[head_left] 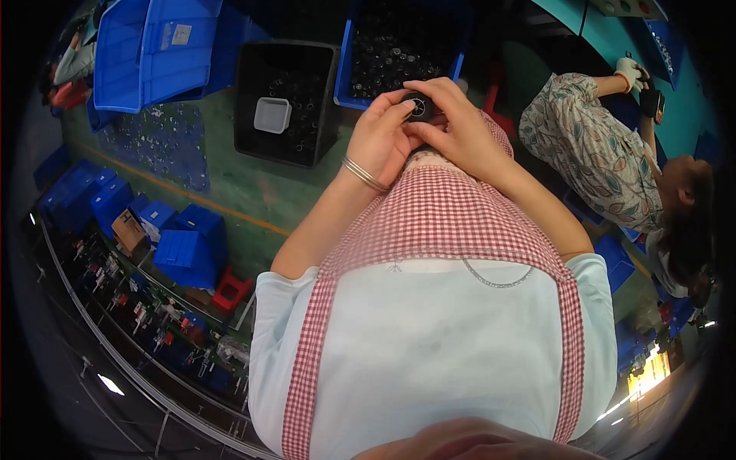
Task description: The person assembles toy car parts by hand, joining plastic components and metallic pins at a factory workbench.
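Note:
A small black wheel with a spoked centre is held between my two hands, above the lap of my red checked apron. The fingers and thumb of my left hand, bangles on its wrist, close on the wheel's near left side. From the right, my right hand curls around it, index finger over the far edge and thumb below. The fingers hide part of the wheel's rim. Just beyond my hands stands a blue crate filled with many similar black wheels.
Left of the crate is a black bin with small dark parts and a grey-white tray inside. Stacked blue crates stand farther left. A red stool is beside my right hand. Another person works at a teal table to the right.

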`<action>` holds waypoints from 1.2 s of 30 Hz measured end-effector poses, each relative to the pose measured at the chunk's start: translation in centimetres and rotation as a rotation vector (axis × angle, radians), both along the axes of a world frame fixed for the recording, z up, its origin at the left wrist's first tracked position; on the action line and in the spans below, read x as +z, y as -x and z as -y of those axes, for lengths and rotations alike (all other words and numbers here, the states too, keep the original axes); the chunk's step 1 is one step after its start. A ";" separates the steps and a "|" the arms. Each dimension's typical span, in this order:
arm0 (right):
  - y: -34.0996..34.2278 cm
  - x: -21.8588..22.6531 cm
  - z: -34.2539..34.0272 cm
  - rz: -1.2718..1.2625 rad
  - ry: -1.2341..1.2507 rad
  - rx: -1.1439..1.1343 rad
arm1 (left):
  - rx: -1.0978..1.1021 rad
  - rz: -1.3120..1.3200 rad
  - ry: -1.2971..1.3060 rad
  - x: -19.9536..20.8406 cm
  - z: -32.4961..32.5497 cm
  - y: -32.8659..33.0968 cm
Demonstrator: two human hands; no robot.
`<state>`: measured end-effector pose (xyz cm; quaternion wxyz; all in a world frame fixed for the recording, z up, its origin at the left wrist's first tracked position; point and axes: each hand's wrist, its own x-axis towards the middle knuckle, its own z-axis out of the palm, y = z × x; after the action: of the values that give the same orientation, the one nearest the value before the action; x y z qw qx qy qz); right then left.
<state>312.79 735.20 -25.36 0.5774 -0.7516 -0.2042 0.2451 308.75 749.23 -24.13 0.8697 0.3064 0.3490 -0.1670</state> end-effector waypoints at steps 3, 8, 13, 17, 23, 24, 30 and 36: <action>0.6 0.0 0.1 0.058 0.095 -0.039 | -0.049 -0.016 0.083 0.0 -0.5 0.3; 1.5 -1.7 0.6 0.405 0.094 -0.026 | 0.047 -0.023 0.140 -1.1 0.6 1.5; 1.6 -0.9 0.8 0.367 0.082 0.003 | 0.094 -0.004 0.237 -2.1 1.0 2.3; 1.5 -0.4 1.1 0.008 -0.052 -0.124 | 0.174 0.084 0.238 -0.2 1.6 2.1; 1.4 -0.2 1.8 0.087 -0.011 0.070 | -0.010 0.094 0.037 0.4 0.9 3.0; 1.8 0.3 1.7 -0.105 -0.033 0.085 | -0.011 0.094 0.038 0.3 1.1 3.1; 2.8 -0.7 1.6 0.137 0.024 0.031 | -0.065 0.146 -0.212 -0.2 2.0 4.1; 2.6 -1.8 2.2 0.476 -0.033 0.036 | -0.162 0.156 -0.116 -0.2 1.8 3.9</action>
<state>310.21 732.98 -27.16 0.5206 -0.7750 -0.3518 0.0678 304.83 747.48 -24.34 0.8587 0.3955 0.2635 -0.1920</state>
